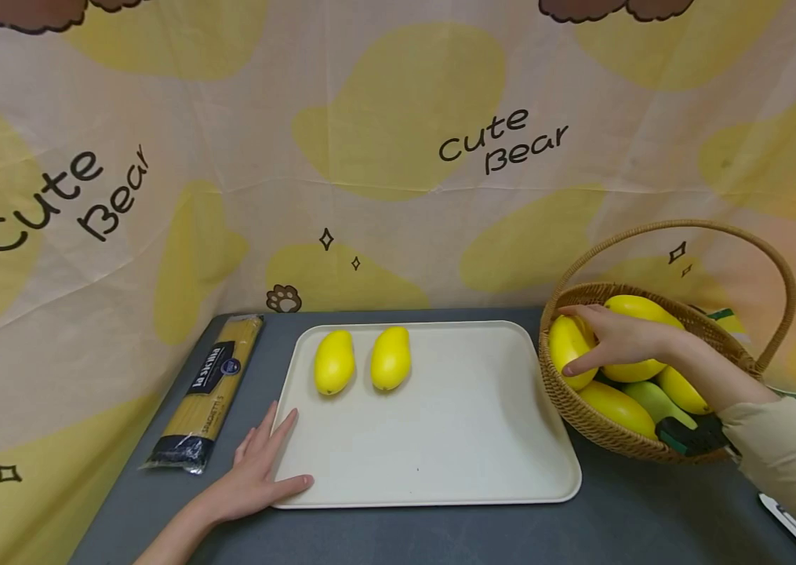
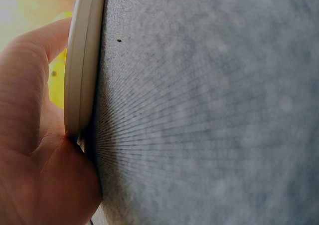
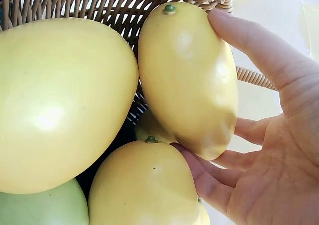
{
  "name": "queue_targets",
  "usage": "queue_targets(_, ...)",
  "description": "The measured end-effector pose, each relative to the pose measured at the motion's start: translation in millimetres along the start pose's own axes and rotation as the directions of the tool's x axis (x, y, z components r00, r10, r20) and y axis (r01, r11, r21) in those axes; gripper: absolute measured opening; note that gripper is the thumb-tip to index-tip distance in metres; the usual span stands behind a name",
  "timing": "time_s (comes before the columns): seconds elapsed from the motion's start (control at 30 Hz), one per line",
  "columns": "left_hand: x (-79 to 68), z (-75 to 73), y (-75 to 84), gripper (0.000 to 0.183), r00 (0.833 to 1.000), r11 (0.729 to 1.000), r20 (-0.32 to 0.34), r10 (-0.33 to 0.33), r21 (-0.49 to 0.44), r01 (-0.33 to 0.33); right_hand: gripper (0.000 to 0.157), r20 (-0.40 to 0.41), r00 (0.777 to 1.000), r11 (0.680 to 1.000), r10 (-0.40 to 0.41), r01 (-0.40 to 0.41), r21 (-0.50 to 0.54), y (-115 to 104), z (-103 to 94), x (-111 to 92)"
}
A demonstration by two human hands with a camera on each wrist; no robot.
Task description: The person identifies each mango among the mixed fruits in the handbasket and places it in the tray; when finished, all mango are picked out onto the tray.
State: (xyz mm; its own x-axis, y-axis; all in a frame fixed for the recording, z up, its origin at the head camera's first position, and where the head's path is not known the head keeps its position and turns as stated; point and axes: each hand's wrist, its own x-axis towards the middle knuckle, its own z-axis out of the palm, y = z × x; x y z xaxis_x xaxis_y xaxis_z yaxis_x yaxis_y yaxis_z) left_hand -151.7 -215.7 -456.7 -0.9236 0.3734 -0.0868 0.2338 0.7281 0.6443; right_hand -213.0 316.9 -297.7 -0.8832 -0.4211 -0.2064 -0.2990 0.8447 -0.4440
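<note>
My left hand (image 1: pixel 248 480) rests at the cream tray's (image 1: pixel 454 439) lower left corner, fingers spread along the rim and thumb over its edge. Two yellow mangoes, a left one (image 1: pixel 334 362) and a right one (image 1: pixel 391 359), lie side by side near the tray's back. On the right, my right hand (image 1: pixel 623 337) reaches into a wicker basket (image 1: pixel 567 404). Its thumb and fingers grip a mango (image 3: pixel 187 75) at the basket's left side, thumb near one end and fingers near the other. More mangoes (image 1: pixel 616 408) and a green fruit (image 1: pixel 657 402) fill the basket around it.
A pack of spaghetti (image 1: pixel 210 392) lies left of the tray on the grey table (image 1: pixel 496 537). The basket's tall handle (image 1: pixel 687 224) arches over the fruit. A patterned curtain (image 1: pixel 383 157) hangs behind. A white-edged flat object (image 1: pixel 789 527) lies at the lower right.
</note>
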Motion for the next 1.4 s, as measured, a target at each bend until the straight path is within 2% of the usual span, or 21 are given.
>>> queue_targets(0.2, 0.3, -0.2, 0.5, 0.100, 1.000, 1.000, 0.004, -0.007, 0.002, 0.007, 0.099, -0.041, 0.999, 1.000, 0.023, -0.022, 0.019, 1, 0.2, -2)
queue_targets(0.47, 1.1, 0.2, -0.1, 0.100, 1.000, 1.000, 0.004, -0.009, 0.003, 0.009, 0.099, -0.097, 0.995, 0.999, 0.013, -0.008, 0.048, 1, -0.3, -5)
queue_targets(0.83, -1.5, -1.8, 3.0, 0.100, 1.000, 1.000, -0.001, 0.002, 0.004, -0.002, 0.096, -0.157, 0.987, 0.979, 0.042, -0.010, 0.203, -5, -7.1, -19)
queue_targets(1.03, -1.2, -0.3, 2.0, 0.099, 1.000, 1.000, -0.008, 0.005, 0.005, -0.005, 0.096, -0.137, 0.986, 0.945, 0.092, -0.044, 0.323, -5, -7.4, -33)
queue_targets(1.17, -0.5, 0.0, 1.1, 0.099, 1.000, 1.000, -0.005, 0.003, -0.002, -0.003, 0.096, -0.110, 0.986, 0.909, 0.122, -0.067, 0.411, -5, -5.8, -43)
queue_targets(1.4, -0.6, -1.2, 1.6, 0.099, 1.000, 1.000, 0.002, 0.001, 0.007, -0.001, 0.092, -0.108, 0.989, 0.840, 0.105, -0.030, 0.542, -9, -0.7, -52)
